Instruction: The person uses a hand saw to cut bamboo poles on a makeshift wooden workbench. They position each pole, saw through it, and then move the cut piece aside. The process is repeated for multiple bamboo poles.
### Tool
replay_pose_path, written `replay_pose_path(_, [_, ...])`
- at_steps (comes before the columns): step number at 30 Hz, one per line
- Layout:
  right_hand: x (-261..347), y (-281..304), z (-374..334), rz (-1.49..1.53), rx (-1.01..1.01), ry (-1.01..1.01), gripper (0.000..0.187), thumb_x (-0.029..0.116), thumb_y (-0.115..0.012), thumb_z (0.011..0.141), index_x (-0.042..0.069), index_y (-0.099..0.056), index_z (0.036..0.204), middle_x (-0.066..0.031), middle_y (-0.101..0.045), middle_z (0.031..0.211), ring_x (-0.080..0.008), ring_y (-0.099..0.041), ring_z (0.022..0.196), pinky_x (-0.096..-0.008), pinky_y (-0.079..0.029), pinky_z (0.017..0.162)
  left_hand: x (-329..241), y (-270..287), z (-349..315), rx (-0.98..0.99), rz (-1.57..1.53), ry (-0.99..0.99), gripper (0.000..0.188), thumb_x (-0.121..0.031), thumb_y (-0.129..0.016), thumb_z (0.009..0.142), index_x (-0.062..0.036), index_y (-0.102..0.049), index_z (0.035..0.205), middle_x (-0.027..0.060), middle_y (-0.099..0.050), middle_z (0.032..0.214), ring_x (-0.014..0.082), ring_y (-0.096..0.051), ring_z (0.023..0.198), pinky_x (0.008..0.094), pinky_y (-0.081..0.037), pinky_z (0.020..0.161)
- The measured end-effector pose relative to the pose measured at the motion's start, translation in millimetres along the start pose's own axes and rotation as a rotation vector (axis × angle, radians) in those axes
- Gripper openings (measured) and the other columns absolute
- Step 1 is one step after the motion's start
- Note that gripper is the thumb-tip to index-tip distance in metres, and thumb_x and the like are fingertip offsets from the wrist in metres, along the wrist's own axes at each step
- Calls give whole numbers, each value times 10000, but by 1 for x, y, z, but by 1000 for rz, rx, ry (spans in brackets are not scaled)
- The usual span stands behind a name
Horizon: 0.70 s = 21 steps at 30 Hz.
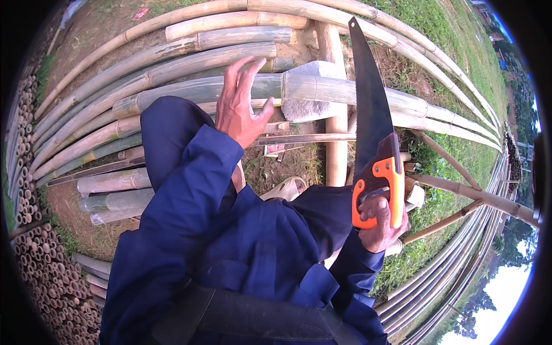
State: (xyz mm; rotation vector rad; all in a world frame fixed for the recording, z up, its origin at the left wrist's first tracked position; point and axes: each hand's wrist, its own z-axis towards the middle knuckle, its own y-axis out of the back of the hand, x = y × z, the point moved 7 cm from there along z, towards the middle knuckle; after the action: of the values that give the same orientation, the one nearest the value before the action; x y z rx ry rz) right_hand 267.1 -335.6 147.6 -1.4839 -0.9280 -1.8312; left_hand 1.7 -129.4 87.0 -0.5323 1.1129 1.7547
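My right hand [384, 227] is wrapped round the orange and dark handle of a hand saw [371, 98]. Its dark, tapering blade points away from me, toothed edge to the left, and passes in front of the bamboo. My left hand [238, 106] is raised over a thick bamboo pole [316, 88], its fingers spread and curved with nothing in them. Whether a fingertip touches the pole I cannot tell. That pole crosses in front of me, over a pale stone block [310, 109] and an upright-lying bamboo support [336, 155]. My left knee is bent up against the pole.
Several more bamboo poles [213, 40] lie beyond and to the left. Cut bamboo ends [52, 276] are stacked at the far left. On the right, a bamboo frame [477, 195] stands near long poles [448, 276] on grass. A beige shoe [287, 187] shows below.
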Motion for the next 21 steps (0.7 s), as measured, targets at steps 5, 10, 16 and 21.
replay_pose_path(5, [33, 6, -31, -21, -60, 140, 377, 231, -677, 946, -130, -629, 1043, -52, -494, 635, -131, -499, 520, -254, -423, 502, -28, 75, 14, -5, 77, -87, 493, -48, -754, 857, -111, -646, 1334, 45, -756, 999, 271, -683, 1057, 387, -511, 984])
replay_pose_path(10, [82, 20, -74, -45, -181, 241, 262, 193, -659, 966, -41, -588, 873, -54, -497, 652, -139, -499, 535, -276, -443, 559, 17, 104, 8, 271, 152, 75, 432, -206, -751, 897, -89, -662, 1304, 88, -763, 1083, 302, -677, 1109, 401, -468, 1038])
replay_pose_path(16, [97, 19, -94, 3, -216, 265, 301, 220, -681, 943, -64, -604, 879, -63, -535, 613, -146, -517, 521, -286, -431, 527, 74, 119, -30, 272, -30, 147, 615, -463, -706, 937, -40, -614, 1375, 209, -651, 1363, 342, -583, 1322, 416, -406, 1129])
replay_pose_path(21, [106, 9, -100, 69, -301, 279, 266, 178, -660, 954, -29, -579, 808, -54, -506, 619, -149, -513, 522, -287, -424, 525, 90, 116, -29, 315, -56, 224, 739, -611, -691, 908, -31, -625, 1362, 249, -643, 1358, 366, -586, 1317, 424, -417, 1123])
